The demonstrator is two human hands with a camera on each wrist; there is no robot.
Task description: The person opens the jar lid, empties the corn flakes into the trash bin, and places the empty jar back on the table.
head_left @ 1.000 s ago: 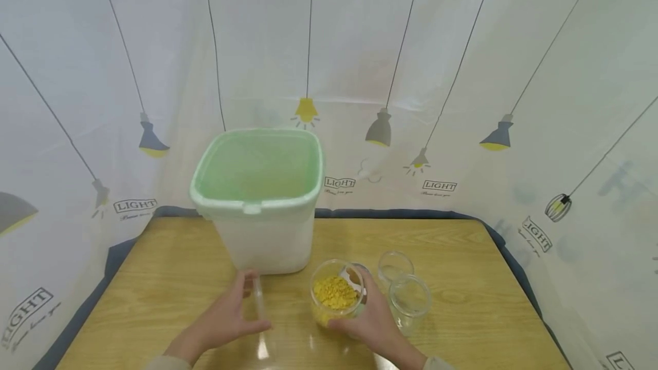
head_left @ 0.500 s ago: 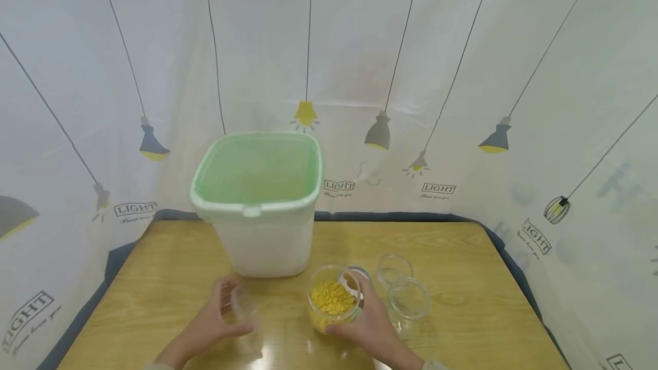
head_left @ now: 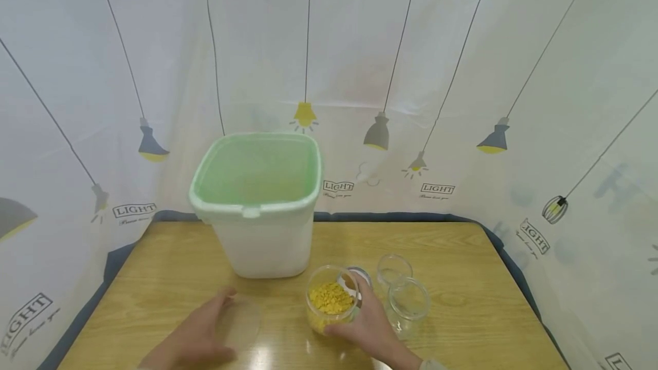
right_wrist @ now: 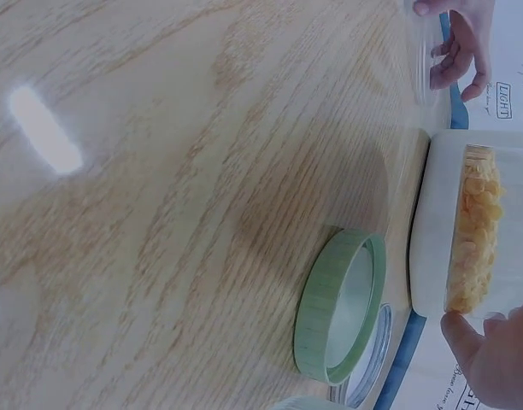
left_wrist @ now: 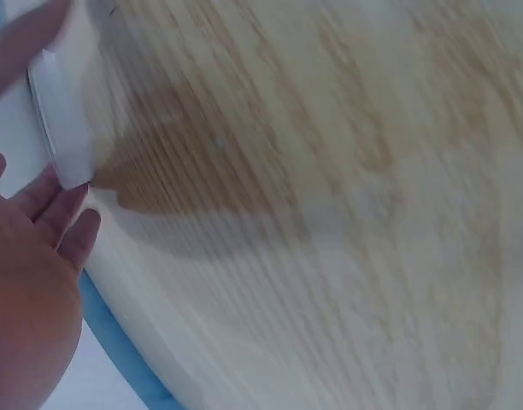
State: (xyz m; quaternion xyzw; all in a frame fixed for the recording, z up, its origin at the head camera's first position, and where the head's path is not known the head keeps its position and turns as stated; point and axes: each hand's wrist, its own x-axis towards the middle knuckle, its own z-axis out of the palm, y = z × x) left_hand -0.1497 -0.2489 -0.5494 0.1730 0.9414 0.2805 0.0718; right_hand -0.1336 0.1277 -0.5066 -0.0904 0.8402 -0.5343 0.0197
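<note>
My right hand [head_left: 367, 324] holds a clear round jar [head_left: 333, 270] of yellow, flake-like pieces [head_left: 330, 298], thumb at the near side and fingers round the right. In the right wrist view the jar [right_wrist: 477, 226] appears in front of the white bin. A clear round lid [head_left: 243, 324] lies about flat on the table, faint and hard to make out. Beside it is my blurred left hand [head_left: 197, 330], thumb and fingers apart. The left wrist view has its fingertips touching the lid's edge [left_wrist: 65, 128], with the thumb away from it.
A white bin with a green rim [head_left: 252, 210] stands behind the hands. Two clear glass jars [head_left: 408, 301] sit right of my right hand. A round, dark-rimmed piece [head_left: 360, 273] is partly hidden behind it. A green ring-shaped lid [right_wrist: 338, 307] shows in the right wrist view.
My left hand has moved left and toward me. The clear lid has gone from upright, through tilted, to about flat on the table. The right hand and its jar have barely shifted.
</note>
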